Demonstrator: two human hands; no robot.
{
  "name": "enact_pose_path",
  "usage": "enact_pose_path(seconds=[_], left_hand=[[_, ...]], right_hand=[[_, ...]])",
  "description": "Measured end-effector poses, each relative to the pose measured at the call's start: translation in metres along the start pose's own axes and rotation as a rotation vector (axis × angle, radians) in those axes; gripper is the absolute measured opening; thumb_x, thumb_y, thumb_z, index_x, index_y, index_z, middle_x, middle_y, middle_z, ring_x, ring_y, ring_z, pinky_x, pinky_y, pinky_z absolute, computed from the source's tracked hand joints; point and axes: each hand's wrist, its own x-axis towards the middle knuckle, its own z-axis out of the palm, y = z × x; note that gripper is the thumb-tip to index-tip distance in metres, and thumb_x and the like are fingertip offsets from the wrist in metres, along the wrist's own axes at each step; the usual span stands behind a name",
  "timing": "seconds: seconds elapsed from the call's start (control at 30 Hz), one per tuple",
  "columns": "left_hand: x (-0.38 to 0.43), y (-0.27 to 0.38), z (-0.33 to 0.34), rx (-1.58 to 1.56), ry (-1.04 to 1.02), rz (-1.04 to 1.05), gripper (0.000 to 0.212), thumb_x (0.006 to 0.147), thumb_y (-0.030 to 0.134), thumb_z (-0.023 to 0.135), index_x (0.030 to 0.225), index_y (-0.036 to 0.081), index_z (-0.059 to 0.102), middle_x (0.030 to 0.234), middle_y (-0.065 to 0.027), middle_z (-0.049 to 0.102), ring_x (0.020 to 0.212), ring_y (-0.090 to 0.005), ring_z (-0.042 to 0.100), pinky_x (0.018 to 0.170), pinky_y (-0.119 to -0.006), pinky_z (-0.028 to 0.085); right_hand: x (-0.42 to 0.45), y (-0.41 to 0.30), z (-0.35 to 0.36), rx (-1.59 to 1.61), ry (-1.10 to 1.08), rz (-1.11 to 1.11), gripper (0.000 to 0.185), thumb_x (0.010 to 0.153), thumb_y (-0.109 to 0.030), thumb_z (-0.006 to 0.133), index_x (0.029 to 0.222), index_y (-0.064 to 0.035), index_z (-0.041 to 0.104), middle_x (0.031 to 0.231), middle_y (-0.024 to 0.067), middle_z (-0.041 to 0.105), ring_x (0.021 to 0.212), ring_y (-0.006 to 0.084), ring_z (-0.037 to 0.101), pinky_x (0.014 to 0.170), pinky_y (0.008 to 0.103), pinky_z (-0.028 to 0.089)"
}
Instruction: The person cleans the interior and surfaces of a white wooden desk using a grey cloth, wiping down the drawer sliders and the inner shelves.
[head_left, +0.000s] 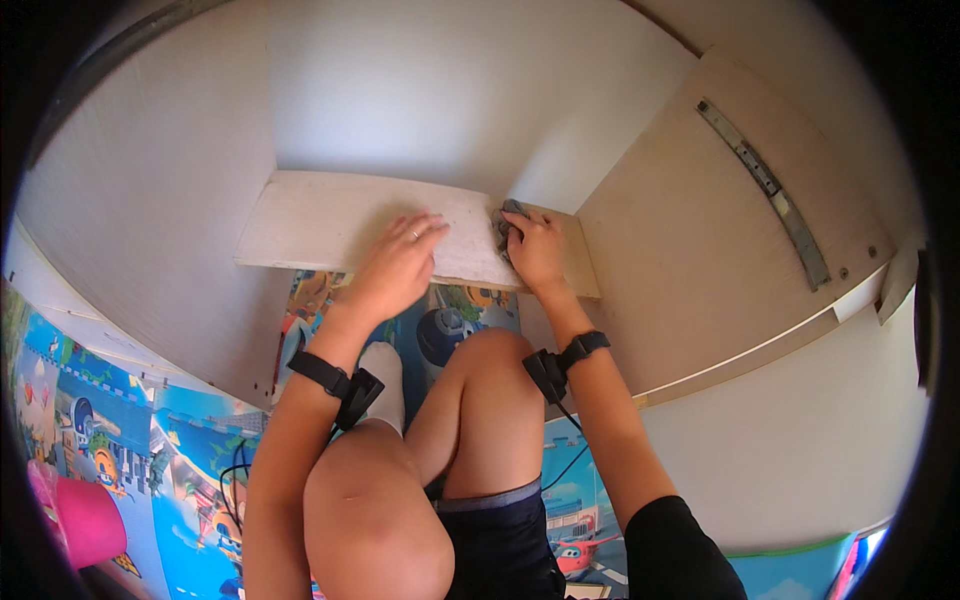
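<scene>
A narrow wooden shelf (330, 217) crosses the inside of a cabinet in front of me. Its surface is pale and whitish on the left and middle, and yellower at the right end. My right hand (538, 244) grips a crumpled grey cloth (511, 212) and presses it on the shelf near that yellower part. Over the shelf's middle, my left hand (401, 259) has slightly bent fingers, a ring on one of them, and nothing held. Whether its fingertips touch the board I cannot tell.
Side panels (165, 172) and a white back panel (450, 90) enclose the shelf. A metal drawer slide (765, 180) is fixed to the right panel. Below lies a cartoon-printed mat (202, 420), with a pink container (90, 521) at lower left. Black cables (223, 487) hang near my arms.
</scene>
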Motion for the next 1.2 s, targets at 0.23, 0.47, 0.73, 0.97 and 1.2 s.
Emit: enact_pose_path(seconds=[0.23,0.47,0.73,0.97,1.2], left_hand=[[-0.003,-0.002,0.018,-0.049,0.036,-0.116,0.035,0.1,0.004,0.055,0.134,-0.001,0.063,0.14,-0.0216,0.063,0.136,-0.0424,0.055,0.117,-0.049,0.044],[-0.001,0.018,0.012,-0.088,-0.005,-0.06,0.041,0.104,0.006,0.05,0.145,0.001,0.055,0.147,-0.0204,0.058,0.135,-0.0417,0.055,0.115,-0.045,0.044],[0.009,-0.01,0.01,-0.083,-0.009,-0.101,0.046,0.102,-0.001,0.047,0.145,0.011,0.058,0.137,-0.0194,0.064,0.124,-0.0371,0.062,0.108,-0.042,0.048],[0.015,-0.025,-0.021,-0.056,-0.031,-0.259,0.049,0.099,-0.005,0.047,0.144,0.011,0.061,0.114,-0.0197,0.07,0.103,-0.031,0.065,0.096,-0.039,0.05],[0.011,-0.007,-0.007,-0.176,-0.183,-0.322,0.052,0.105,0.0,0.048,0.154,0.015,0.055,0.123,-0.0171,0.071,0.093,-0.0232,0.063,0.093,-0.032,0.05]], right_hand=[[0.003,-0.007,-0.017,-0.012,0.075,0.064,0.036,0.089,-0.003,0.068,0.122,-0.0127,0.077,0.122,0.0244,0.068,0.107,0.0429,0.068,0.099,0.0513,0.053],[-0.003,-0.046,-0.034,0.478,-0.09,-0.171,0.037,0.083,-0.001,0.072,0.12,-0.0078,0.073,0.117,0.0211,0.071,0.103,0.0449,0.068,0.091,0.0497,0.057],[0.03,-0.043,0.013,0.444,-0.016,-0.22,0.037,0.082,-0.006,0.075,0.119,-0.0098,0.077,0.103,0.0223,0.076,0.09,0.0424,0.074,0.086,0.0459,0.059],[0.024,-0.084,0.026,0.465,-0.007,-0.248,0.036,0.078,0.001,0.068,0.112,-0.0039,0.078,0.099,0.027,0.074,0.091,0.0449,0.072,0.09,0.0488,0.058],[0.051,-0.035,0.034,0.405,0.008,-0.113,0.032,0.081,-0.001,0.068,0.11,-0.0054,0.081,0.098,0.025,0.076,0.088,0.0421,0.074,0.086,0.0472,0.06]])
